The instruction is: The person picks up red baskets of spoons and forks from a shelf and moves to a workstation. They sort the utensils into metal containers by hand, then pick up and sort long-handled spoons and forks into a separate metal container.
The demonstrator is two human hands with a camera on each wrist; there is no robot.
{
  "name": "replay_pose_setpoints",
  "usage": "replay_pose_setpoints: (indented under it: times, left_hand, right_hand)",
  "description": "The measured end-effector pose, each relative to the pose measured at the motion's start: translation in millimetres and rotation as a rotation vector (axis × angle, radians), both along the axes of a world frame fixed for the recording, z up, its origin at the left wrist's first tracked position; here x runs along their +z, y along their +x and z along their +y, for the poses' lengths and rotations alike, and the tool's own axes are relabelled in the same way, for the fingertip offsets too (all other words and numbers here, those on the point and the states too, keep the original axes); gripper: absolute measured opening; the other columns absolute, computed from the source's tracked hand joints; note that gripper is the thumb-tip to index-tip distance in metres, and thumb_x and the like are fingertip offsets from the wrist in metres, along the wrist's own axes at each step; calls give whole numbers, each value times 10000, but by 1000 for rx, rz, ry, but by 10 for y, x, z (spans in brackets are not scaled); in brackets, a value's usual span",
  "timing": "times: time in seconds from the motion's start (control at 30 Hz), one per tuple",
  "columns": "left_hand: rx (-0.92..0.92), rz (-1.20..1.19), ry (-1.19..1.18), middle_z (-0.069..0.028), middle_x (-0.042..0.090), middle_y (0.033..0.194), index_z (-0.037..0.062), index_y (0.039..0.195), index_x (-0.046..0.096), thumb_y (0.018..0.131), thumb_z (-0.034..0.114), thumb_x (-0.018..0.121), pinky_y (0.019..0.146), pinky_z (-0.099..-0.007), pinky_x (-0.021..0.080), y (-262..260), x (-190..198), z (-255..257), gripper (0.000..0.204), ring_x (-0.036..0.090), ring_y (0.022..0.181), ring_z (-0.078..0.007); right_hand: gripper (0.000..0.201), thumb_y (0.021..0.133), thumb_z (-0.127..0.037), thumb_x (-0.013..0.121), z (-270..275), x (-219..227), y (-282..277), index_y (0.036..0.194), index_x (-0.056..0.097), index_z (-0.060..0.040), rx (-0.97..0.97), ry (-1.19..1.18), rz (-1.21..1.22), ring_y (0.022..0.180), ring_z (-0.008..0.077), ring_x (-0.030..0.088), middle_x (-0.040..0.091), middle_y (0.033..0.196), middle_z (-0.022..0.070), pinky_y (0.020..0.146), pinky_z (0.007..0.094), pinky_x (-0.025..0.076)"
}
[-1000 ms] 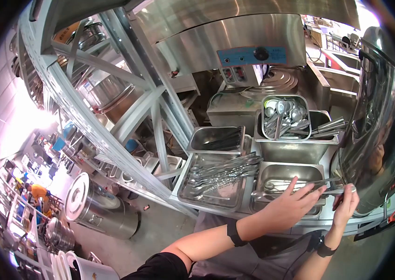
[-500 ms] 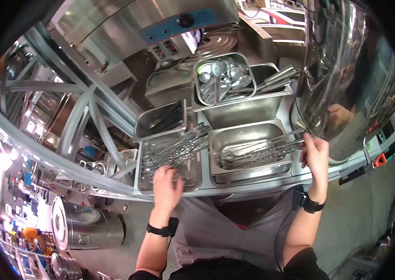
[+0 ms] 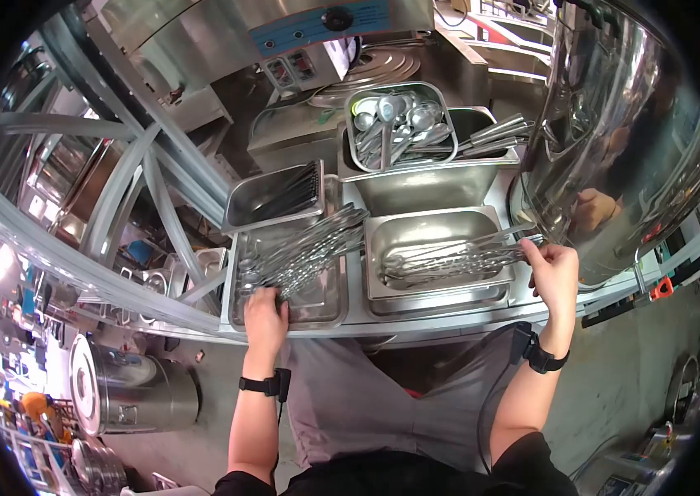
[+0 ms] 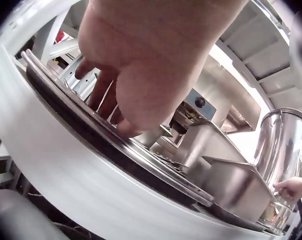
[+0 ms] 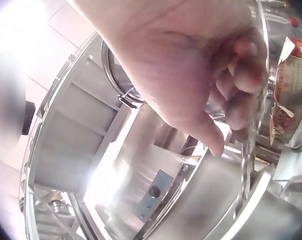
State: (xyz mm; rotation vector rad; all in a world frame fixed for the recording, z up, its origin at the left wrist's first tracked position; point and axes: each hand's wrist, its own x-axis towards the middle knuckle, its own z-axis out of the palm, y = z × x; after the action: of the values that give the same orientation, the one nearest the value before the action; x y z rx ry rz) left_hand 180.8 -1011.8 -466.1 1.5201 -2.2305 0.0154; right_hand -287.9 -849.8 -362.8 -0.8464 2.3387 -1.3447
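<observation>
The person is sorting long steel utensils between trays on the worktop. The left hand (image 3: 265, 307) reaches into the near-left tray (image 3: 238, 310), fingers curled among the ladles (image 3: 304, 248); whether it actually grips one I cannot tell. The right hand (image 3: 554, 269) pinches utensil handles (image 3: 449, 258) lying across the middle pan (image 3: 437, 293). Next, probably, comes lifting one clear. No writing is legible.

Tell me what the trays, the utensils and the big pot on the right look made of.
Trays: seemingly stainless steel, brushed grey with soft glare.
Utensils: likely polished steel, bright thin highlights.
Pot: probably steel, mirror finish; it reflects the person.
</observation>
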Motion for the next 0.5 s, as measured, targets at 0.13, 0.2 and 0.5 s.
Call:
replay_pose_setpoints:
  times: [0.13, 0.2, 0.5]
  left_hand:
    - [2, 23, -21, -147, 654, 1008, 47, 1011, 655, 867, 80, 729, 887, -484, 498, 45, -88, -82, 165, 630, 1015, -382]
    - [28, 27, 42, -143, 644, 1009, 48, 981, 648, 876, 90, 729, 881, -490, 495, 87, -125, -129, 139, 629, 1009, -381]
    - [-11, 75, 121, -182, 638, 1072, 42, 1036, 590, 863, 98, 761, 875, -503, 495, 14, -39, -65, 250, 623, 1028, -413]
  right_hand:
    - [424, 938, -305, 817, -28, -91, -46, 722, 662, 26, -24, -119, 20, 440, 89, 559, 629, 568, 40, 397, 274, 406]
    - [401, 941, -283, 817, -36, -104, -51, 730, 657, 17, -18, -132, 3, 463, 67, 540, 627, 585, 21, 416, 262, 394]
    - [334, 971, -222, 792, -31, -133, -81, 766, 662, 6, -38, -342, -28, 486, 26, 476, 575, 568, -35, 462, 231, 332]
